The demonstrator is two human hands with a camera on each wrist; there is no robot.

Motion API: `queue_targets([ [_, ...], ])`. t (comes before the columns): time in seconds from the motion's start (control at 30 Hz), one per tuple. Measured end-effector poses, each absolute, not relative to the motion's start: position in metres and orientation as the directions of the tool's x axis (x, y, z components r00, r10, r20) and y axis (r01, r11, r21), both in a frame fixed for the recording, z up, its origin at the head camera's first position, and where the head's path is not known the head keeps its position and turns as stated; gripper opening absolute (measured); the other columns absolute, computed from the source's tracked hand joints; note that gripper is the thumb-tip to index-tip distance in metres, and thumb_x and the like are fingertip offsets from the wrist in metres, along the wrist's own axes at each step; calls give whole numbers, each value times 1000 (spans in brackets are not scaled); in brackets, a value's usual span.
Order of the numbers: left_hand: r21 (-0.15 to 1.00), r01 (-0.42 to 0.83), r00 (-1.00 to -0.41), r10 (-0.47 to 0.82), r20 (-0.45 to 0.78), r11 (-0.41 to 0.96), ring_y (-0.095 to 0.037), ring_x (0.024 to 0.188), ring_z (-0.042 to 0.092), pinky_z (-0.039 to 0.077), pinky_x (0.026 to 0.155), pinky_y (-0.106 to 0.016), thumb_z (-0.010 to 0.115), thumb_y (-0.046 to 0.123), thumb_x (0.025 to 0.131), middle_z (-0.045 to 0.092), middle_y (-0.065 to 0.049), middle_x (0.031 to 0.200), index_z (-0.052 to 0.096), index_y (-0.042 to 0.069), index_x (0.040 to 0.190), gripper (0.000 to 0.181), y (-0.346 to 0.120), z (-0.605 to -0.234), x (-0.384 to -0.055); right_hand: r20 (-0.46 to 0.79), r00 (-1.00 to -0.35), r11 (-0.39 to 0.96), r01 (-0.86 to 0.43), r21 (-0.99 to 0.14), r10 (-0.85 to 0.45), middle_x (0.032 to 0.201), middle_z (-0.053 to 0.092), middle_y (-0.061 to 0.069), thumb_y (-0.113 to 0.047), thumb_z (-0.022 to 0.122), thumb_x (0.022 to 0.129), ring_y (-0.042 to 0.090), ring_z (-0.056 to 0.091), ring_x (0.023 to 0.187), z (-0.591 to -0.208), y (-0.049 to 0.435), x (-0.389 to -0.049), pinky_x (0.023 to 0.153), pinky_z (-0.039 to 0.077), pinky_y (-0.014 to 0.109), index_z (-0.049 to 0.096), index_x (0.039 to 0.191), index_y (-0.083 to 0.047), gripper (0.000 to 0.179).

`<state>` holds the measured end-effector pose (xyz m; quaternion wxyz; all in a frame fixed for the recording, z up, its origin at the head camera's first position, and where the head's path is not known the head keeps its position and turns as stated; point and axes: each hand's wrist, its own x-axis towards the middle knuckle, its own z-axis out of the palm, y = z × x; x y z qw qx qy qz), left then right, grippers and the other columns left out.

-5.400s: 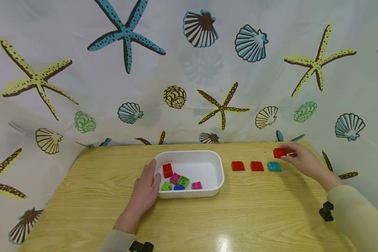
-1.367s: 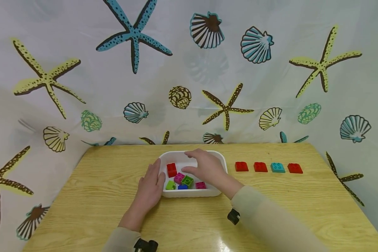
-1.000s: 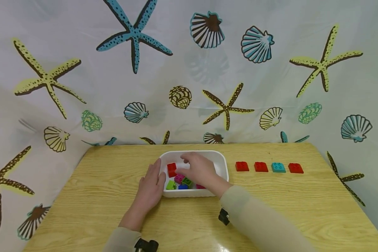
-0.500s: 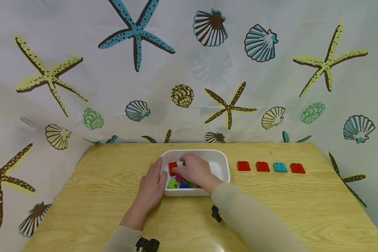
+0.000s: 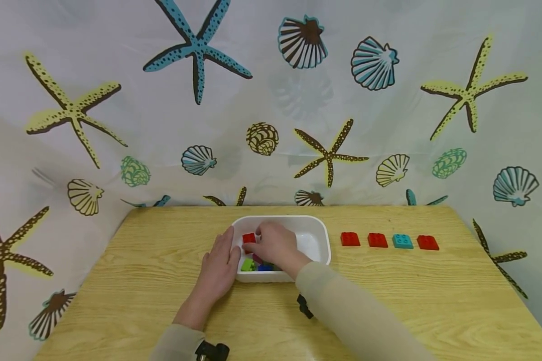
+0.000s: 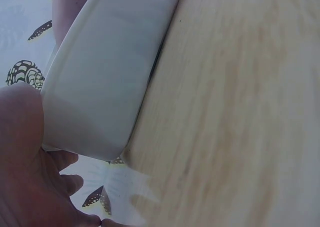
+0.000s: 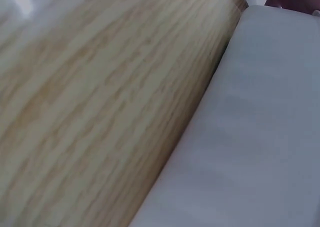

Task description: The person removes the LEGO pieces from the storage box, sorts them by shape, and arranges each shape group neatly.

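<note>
A white plastic tray (image 5: 313, 273) stands on the table with several toy bricks inside. My left hand (image 5: 218, 264) rests against its left end, fingers fairly straight along the outside and thumb at the rim. The left wrist view shows this hand (image 6: 25, 157) at the tray's corner. Inside the tray, my right hand (image 5: 276, 244) has thumb and forefinger at a red brick (image 5: 249, 237), which it appears to pinch; the thumb crosses part of the brick. Nearby lie a lime-green brick (image 5: 248, 264) and a blue brick (image 5: 265, 267). The right hand covers most of the others.
Right of the tray, a row holds a red brick (image 5: 350, 239), a second red brick (image 5: 377, 240), a teal brick (image 5: 402, 241) and a third red brick (image 5: 427, 242). A curtain (image 5: 226, 115) with shells and starfish hangs behind the wooden table (image 5: 162, 260).
The right hand set a red brick at the row's right end, then came back to the tray and moved left onto another red brick. The left hand has stayed at the tray.
</note>
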<state>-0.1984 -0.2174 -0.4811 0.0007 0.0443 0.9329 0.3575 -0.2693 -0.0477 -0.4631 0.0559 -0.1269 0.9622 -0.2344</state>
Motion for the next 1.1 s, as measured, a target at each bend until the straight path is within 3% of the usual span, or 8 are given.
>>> queue_targets([
  [0.27,668,87,-996,84,36,739,-43,169,7,5,128,-78,32,31,120,19,-19,182,15,5,177,65,-216,-482,-200,-31,-963,873,-230,-430,-268,86,68,-4,-60,81,95,16,62,79,-466,-50,-271,69,52,33,77,107,-15,47],
  [0.53,664,85,-996,81,37,743,-44,169,7,6,128,-77,32,31,120,19,-19,182,15,4,177,65,-217,-482,-200,-5,-956,872,-265,-412,-293,75,64,-4,-62,80,95,17,60,73,-466,-51,-270,64,48,31,71,92,-17,45],
  [0.67,664,85,-996,78,41,743,-44,169,8,6,128,-77,33,31,120,19,-19,182,16,4,177,65,-217,-481,-201,11,-955,887,-280,-366,-297,73,64,-2,-62,79,96,18,59,73,-466,-53,-272,64,47,32,68,86,-18,47],
  [1.1,672,82,-996,77,37,736,-43,169,7,5,128,-77,33,30,120,19,-19,182,16,4,177,64,-218,-484,-200,-10,-956,907,-274,-319,-293,85,64,-2,-57,78,98,20,59,82,-467,-54,-273,76,50,36,68,91,-16,42],
])
